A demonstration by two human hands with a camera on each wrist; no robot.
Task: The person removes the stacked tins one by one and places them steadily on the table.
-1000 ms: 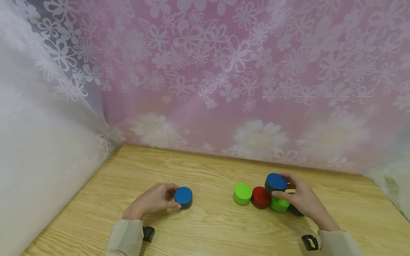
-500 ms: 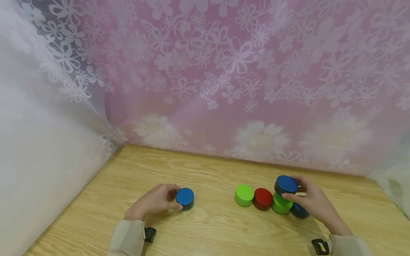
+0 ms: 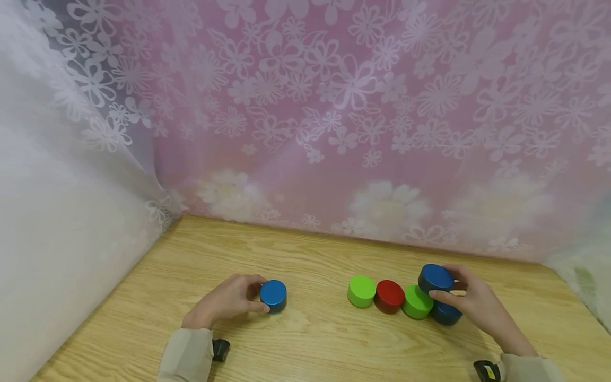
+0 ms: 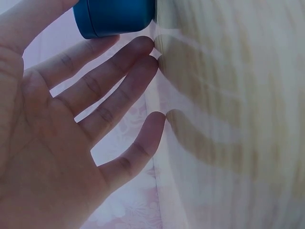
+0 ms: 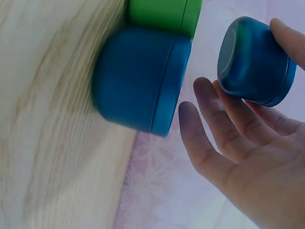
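Observation:
My left hand pinches a round blue lidded tin between thumb and forefinger; the tin rests on the wooden table. In the left wrist view, part of this blue tin shows at the top, with the other fingertips down at the tabletop. My right hand holds a second blue tin in the air, over a standing blue tin. The right wrist view shows the held tin apart from the standing blue tin, with thumb and fingers on its sides.
A row of tins runs leftward from the standing blue one: a green tin, a red tin and another green tin. Behind the wooden table hangs a pink flowered curtain; a white sheet borders the left.
My right hand has carried its blue tin rightward, from above the nearer green tin to above the standing blue tin. The left hand and its tin have stayed in place.

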